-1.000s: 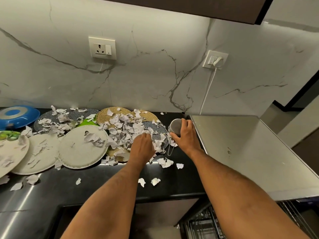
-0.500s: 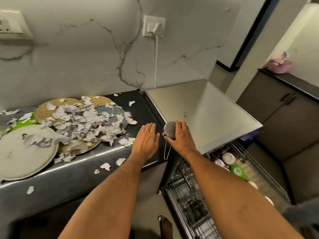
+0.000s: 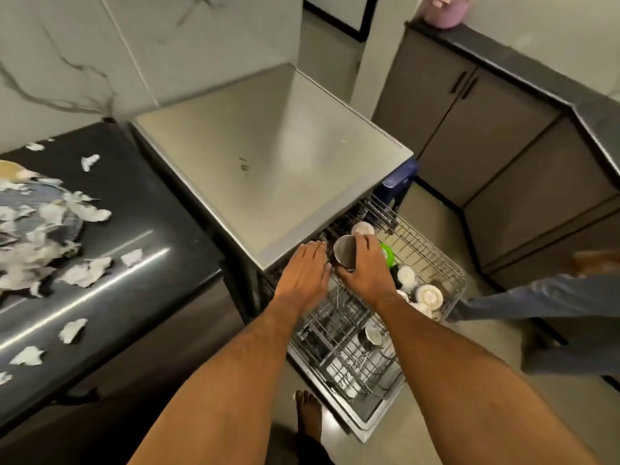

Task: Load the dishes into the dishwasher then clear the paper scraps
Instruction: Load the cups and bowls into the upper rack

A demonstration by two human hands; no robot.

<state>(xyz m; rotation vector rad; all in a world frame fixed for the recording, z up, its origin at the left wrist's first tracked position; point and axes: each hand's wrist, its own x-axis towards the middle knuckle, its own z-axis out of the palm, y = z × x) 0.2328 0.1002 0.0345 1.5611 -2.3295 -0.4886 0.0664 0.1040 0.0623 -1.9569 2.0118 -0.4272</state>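
Now the right hand grips a steel cup over the dishwasher rack, left hand flat-fingered at its nine o'clock; lowered carelessly, it could knock the bowls at four o'clock.

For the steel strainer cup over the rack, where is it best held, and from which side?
Round the cup's cylindrical wall, from the right, as the right hand grips it now. Its thin wire handle hangs down and would likely swing or pivot.
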